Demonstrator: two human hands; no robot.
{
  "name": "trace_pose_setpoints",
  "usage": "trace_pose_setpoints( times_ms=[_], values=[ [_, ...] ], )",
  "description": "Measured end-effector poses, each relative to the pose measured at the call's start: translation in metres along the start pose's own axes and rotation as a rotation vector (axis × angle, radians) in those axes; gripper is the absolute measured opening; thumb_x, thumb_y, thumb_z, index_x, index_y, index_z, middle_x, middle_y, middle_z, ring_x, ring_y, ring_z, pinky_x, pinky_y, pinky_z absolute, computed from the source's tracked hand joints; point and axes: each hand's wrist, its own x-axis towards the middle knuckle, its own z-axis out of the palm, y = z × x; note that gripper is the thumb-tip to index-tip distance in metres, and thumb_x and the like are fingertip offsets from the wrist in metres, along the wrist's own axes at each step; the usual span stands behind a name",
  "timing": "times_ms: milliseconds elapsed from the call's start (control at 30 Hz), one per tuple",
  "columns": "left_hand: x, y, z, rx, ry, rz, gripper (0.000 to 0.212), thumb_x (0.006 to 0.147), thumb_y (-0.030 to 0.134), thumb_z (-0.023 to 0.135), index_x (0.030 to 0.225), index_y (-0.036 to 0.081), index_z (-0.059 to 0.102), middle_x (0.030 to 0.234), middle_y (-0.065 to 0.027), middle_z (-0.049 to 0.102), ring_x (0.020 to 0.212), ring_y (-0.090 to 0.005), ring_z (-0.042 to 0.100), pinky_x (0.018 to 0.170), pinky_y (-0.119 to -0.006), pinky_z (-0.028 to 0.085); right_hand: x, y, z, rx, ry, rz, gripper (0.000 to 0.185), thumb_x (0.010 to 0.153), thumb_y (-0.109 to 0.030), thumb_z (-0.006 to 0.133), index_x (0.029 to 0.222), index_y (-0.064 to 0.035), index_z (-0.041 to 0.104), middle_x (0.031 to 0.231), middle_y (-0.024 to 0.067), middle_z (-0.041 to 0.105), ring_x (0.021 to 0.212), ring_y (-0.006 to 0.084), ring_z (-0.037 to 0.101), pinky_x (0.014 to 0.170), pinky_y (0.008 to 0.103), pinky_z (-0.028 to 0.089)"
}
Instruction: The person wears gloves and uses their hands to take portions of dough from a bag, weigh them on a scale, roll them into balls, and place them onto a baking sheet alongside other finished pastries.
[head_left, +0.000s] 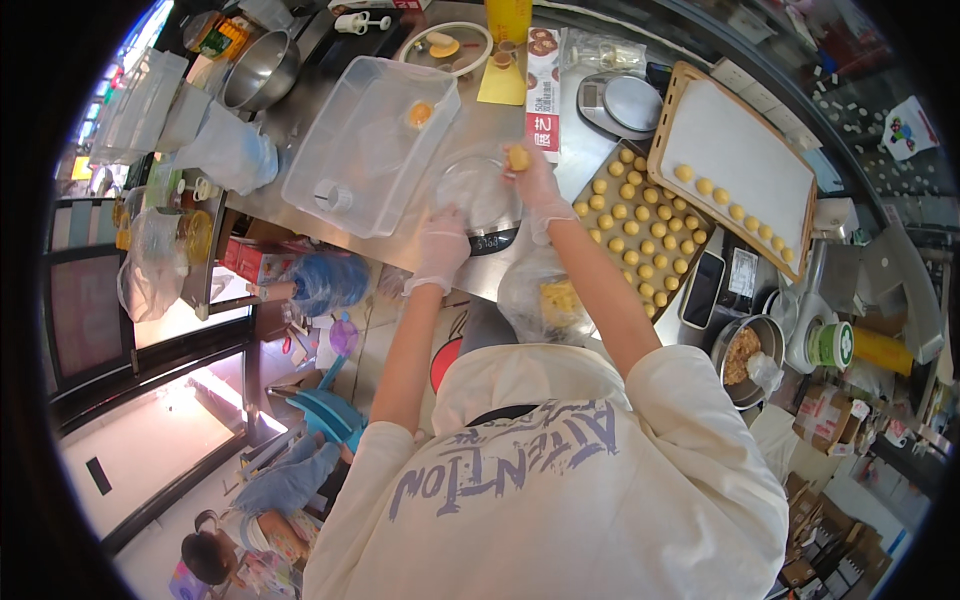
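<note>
My right hand (541, 187), in a clear plastic glove, holds a lump of yellow dough (518, 157) up at its fingertips. The lump is above the far right rim of a kitchen scale (480, 196) with a round clear plate and a lit display. My left hand (442, 244), gloved too, has its fingers at the scale's left edge; blur hides whether they grip anything. A clear plastic bag with yellow dough (559, 301) lies close to my body, below my right forearm. Right of that arm is a baking tray (609, 193) with many small dough balls.
A clear plastic bin (337, 142) stands on the left. Behind are a boxed roll (543, 97) and a second scale (631, 103). A paper-lined tray (739, 142) bears a row of balls. A phone (703, 289) and a filling bowl (750, 352) sit right. A person (255, 529) is lower left.
</note>
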Motion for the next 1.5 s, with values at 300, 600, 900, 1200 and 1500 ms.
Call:
trace_pose_setpoints(
  times_ms=[300, 600, 900, 1200, 1500],
  values=[
    [0.002, -0.024, -0.030, -0.211, 0.021, 0.021, 0.023, 0.075, 0.021, 0.054, 0.091, 0.005, 0.061, 0.088, -0.0156, 0.060, 0.085, -0.0330, 0.056, 0.073, -0.040, 0.045, -0.072, -0.032, -0.018, 0.756, -0.140, 0.049, 0.022, 0.082, -0.018, 0.055, 0.095, -0.0003, 0.052, 0.091, 0.0112, 0.054, 0.080, 0.0210, 0.053, 0.064, 0.0265, 0.045],
    [-0.046, -0.002, -0.075, -0.310, 0.361, 0.054, 0.023, 0.077, 0.012, 0.048, 0.095, 0.005, 0.060, 0.088, -0.0157, 0.061, 0.084, -0.0315, 0.058, 0.073, -0.038, 0.045, -0.149, -0.075, -0.021, 0.409, -0.119, -0.031, 0.050, 0.092, -0.037, 0.036, 0.049, -0.0129, 0.030, 0.039, 0.0008, 0.028, 0.035, 0.0140, 0.027, 0.037, 0.0268, 0.023],
    [-0.075, 0.113, -0.075, -2.044, -0.125, -0.098, 0.044, 0.087, 0.027, 0.042, 0.119, -0.003, 0.043, 0.119, -0.0162, 0.048, 0.111, -0.0261, 0.045, 0.096, -0.036, 0.033, -0.220, -0.093, -0.030, 0.191, -0.187, -0.099, 0.034, 0.092, -0.031, 0.040, 0.092, -0.0018, 0.057, 0.083, 0.0083, 0.055, 0.080, 0.0172, 0.052, 0.075, 0.0287, 0.042],
    [-0.078, 0.207, -0.086, -2.618, -0.537, -0.338, 0.048, 0.090, 0.030, 0.039, 0.126, -0.002, 0.033, 0.130, -0.0148, 0.038, 0.121, -0.0254, 0.035, 0.102, -0.038, 0.028, -0.282, -0.083, -0.051, -0.690, -0.116, -0.757, 0.031, 0.079, -0.007, 0.048, 0.109, 0.0010, 0.052, 0.113, 0.0160, 0.053, 0.106, 0.0287, 0.049, 0.093, 0.0347, 0.036],
    [-0.105, 0.238, -0.086, -2.080, -0.186, 0.347, 0.053, 0.092, 0.035, 0.028, 0.133, 0.002, 0.021, 0.137, -0.0142, 0.024, 0.128, -0.0235, 0.022, 0.106, -0.034, 0.017, -0.285, -0.108, -0.040, -1.448, 0.036, -1.223, 0.040, 0.075, -0.022, 0.056, 0.109, -0.0015, 0.053, 0.118, 0.0158, 0.049, 0.112, 0.0328, 0.044, 0.097, 0.0456, 0.031]
  ],
)
